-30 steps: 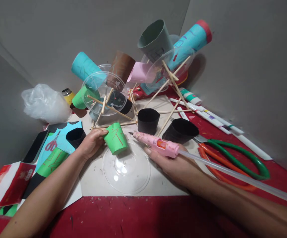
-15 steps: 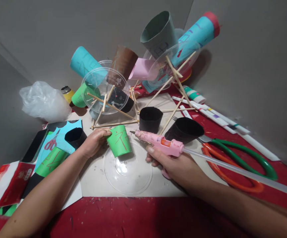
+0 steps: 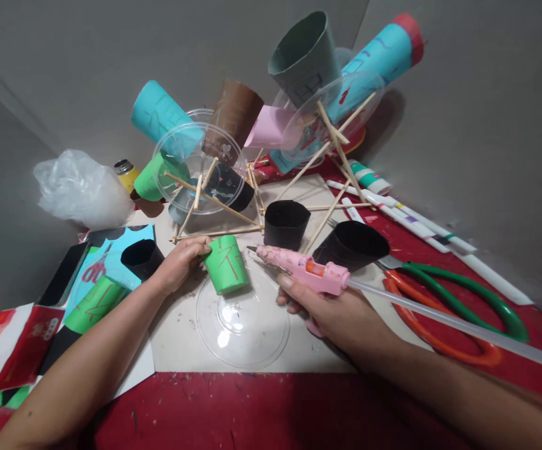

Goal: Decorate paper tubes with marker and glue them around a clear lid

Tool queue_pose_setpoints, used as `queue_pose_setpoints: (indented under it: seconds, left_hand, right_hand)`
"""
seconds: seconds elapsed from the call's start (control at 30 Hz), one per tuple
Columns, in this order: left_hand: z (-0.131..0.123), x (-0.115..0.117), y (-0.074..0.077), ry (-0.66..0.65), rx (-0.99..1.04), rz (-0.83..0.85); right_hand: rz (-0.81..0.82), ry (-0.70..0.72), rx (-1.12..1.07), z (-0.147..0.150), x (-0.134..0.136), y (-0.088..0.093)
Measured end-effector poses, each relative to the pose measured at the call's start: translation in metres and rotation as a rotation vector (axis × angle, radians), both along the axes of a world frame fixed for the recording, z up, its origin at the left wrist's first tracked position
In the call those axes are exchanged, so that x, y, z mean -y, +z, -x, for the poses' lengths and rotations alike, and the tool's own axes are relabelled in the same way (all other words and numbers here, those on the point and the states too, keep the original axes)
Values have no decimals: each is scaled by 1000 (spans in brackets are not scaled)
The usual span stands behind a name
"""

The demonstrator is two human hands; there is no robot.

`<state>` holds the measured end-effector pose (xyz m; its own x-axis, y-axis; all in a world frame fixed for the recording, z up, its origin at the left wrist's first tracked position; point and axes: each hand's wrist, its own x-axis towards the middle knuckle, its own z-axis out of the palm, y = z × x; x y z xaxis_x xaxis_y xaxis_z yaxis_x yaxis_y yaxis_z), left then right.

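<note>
My left hand (image 3: 184, 265) pinches the left edge of a green paper tube (image 3: 226, 265) with a red character drawn on it. Below the tube lies a clear round plastic lid (image 3: 247, 342) on a pale board. Wrapped round a pink glue gun (image 3: 306, 270), my right hand (image 3: 320, 306) stays to the right of the tube. The gun's dark nozzle points left, close to the tube but apart from it. A long clear glue stick (image 3: 439, 317) runs out of the gun's back. Two black paper tubes (image 3: 286, 225) stand just behind the gun.
Wooden sticks (image 3: 219, 234) form a frame bearing clear lids and coloured paper tubes (image 3: 162, 115) at the back. Large scissors (image 3: 467, 300) with green and orange handles lie right. A plastic bag (image 3: 83, 190), blue paper (image 3: 111, 250) and another green tube (image 3: 96, 303) are left.
Hardly anything differs: the view shifts slightly, while both hands keep hold of the green paper tube and the glue gun in nearly the same places.
</note>
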<state>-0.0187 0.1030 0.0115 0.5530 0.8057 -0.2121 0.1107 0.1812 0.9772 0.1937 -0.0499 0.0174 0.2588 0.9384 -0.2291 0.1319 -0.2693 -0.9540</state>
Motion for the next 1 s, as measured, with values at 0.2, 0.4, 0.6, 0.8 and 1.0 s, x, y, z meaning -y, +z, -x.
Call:
queue_pose_setpoints:
  seconds: [0.2,0.4,0.6,0.8,1.0]
  left_hand:
    - [-1,0,0,-12,-6,-31]
    - [0,-1,-1,-14,-1,-33]
    - [1,0,-1,-5,8,-10]
    - [7,1,4,65,-15,-71]
    - [15,22,15,262,-62,-463]
  right_hand:
    - [3,-13,-59,1,-1,0]
    - [26,-5,-39,0,0,0]
    - [10,-5,-28,0,-1,-1]
    - [20,-21,-44,1,0,-2]
    - [4,-4,-66,0,0,-5]
